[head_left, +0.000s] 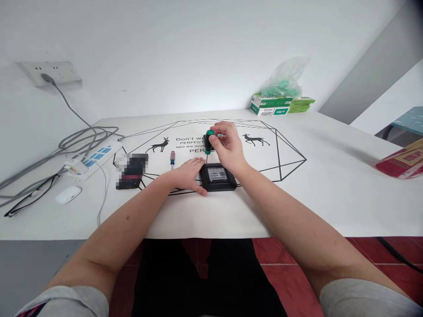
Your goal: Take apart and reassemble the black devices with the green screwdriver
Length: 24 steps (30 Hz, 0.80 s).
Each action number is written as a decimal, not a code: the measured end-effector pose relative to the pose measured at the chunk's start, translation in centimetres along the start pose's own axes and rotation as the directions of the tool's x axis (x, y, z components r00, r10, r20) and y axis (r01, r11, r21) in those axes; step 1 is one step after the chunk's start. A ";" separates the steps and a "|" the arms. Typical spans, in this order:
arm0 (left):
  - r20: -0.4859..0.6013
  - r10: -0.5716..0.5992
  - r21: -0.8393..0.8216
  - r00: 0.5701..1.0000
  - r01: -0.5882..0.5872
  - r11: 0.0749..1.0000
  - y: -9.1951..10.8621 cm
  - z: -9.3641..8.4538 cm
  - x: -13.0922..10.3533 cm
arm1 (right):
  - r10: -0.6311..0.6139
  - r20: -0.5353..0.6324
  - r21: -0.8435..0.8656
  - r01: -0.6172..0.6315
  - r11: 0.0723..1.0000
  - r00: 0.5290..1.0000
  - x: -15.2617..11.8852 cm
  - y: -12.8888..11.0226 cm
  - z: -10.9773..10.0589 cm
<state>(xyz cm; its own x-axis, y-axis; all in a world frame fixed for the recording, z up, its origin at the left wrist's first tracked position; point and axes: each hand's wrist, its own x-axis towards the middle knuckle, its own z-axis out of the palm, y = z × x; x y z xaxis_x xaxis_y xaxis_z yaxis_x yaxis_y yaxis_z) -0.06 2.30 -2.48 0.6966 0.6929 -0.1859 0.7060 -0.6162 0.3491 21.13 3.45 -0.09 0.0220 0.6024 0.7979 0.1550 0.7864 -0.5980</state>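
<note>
A flat black rectangular device (pixel 218 176) with a white printed label lies on the table in front of me. My left hand (pixel 190 174) is at its left side, fingers by the back left corner and thumb against the front left corner, bracing it. Above it, my right hand (pixel 228 145) grips a screwdriver (pixel 208 141) with a green and black handle, held upright. The screwdriver's shaft points down at the device's back left corner; the tip's exact contact is too small to make out. A second screwdriver (pixel 172 157), with a red and blue handle, lies left of my left hand.
Further left are a partly blurred dark phone-like object (pixel 133 171), a white power strip (pixel 95 159), coiled grey cables (pixel 89 132), glasses (pixel 33 196) and a white mouse (pixel 68 194). Green and white boxes (pixel 272 105) stand at the back right; a red package (pixel 401 163) sits at the right edge.
</note>
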 end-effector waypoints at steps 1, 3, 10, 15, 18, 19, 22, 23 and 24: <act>0.000 -0.002 -0.001 1.000 0.002 1.000 0.0 0.0 0.0 | 0.034 0.007 0.049 -0.035 0.998 0.999 -0.1 -0.1 0.2; 0.004 -0.003 -0.002 1.000 0.003 1.000 0.2 -0.1 -0.1 | 0.099 0.043 0.145 -0.104 0.984 0.994 -0.3 -0.3 0.6; 0.003 0.018 0.003 1.000 -0.018 1.000 0.4 -0.4 -0.4 | 0.075 0.044 0.039 -0.077 0.996 0.996 -0.6 -0.8 0.3; -0.006 0.016 0.004 1.000 -0.016 1.000 0.3 -0.3 -0.4 | 0.020 0.074 -0.082 -0.014 0.996 0.997 -0.3 -1.0 -0.2; 0.013 -0.003 0.006 1.000 0.003 1.000 0.5 -0.5 -0.5 | -0.028 0.076 -0.099 0.035 0.994 0.997 0.0 -0.9 -0.5; 0.020 -0.011 0.005 1.000 0.011 1.000 0.5 -0.5 -0.5 | -0.029 0.085 -0.094 0.037 0.995 0.996 0.1 -0.8 -0.7; 0.031 -0.017 -0.004 0.999 0.017 1.000 0.6 -0.6 -0.5 | -0.020 0.116 -0.058 0.027 0.998 0.993 0.3 -0.5 -1.1; 0.030 -0.012 -0.009 0.999 0.012 1.000 0.6 -0.6 -0.5 | -0.019 0.119 -0.050 0.025 0.998 0.993 0.4 -0.5 -1.2; 0.028 -0.005 -0.015 1.000 0.005 1.000 0.5 -0.6 -0.4 | -0.017 0.120 -0.046 0.023 0.999 0.993 0.4 -0.4 -1.2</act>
<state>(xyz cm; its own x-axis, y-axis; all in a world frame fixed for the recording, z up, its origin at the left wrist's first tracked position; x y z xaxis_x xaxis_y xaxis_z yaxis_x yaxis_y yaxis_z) -0.09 1.89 -1.71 0.6964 0.6853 -0.2130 0.7078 -0.6069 0.3616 22.29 3.19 0.58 -0.0998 0.6007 0.7932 0.2011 0.7929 -0.5752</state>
